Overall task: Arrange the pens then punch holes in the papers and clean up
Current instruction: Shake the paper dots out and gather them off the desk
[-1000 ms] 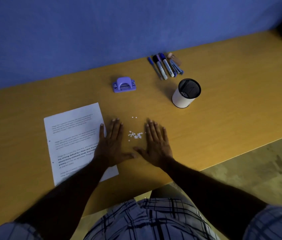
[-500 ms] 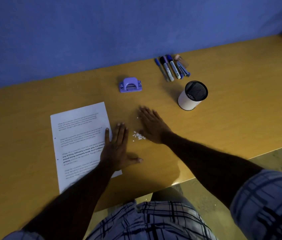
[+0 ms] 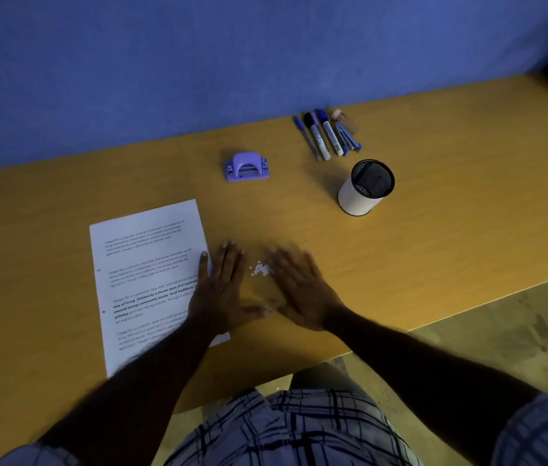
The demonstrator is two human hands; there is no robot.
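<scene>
— White paper punch-outs (image 3: 260, 269): one small heap on the counter (image 3: 450, 213), between left hand (image 3: 220, 290) and right hand (image 3: 302, 290). Strays lying farther out half a second ago: now swept in.

— Hands?

— Left: flat, fingers (image 3: 228, 260) straight and close together, palm over the edge of the printed paper (image 3: 144, 264). Right: flat, straight-fingered, blurred, drawn back from its farther reach to just beside the heap.

— Bearing on the task?

— Probably the clean-up stage: scraps gathered, not yet lifted. Hole punch (image 3: 247, 167), pens (image 3: 323, 136) in a row, pen cup (image 3: 365, 188): well apart from both hands.
</scene>
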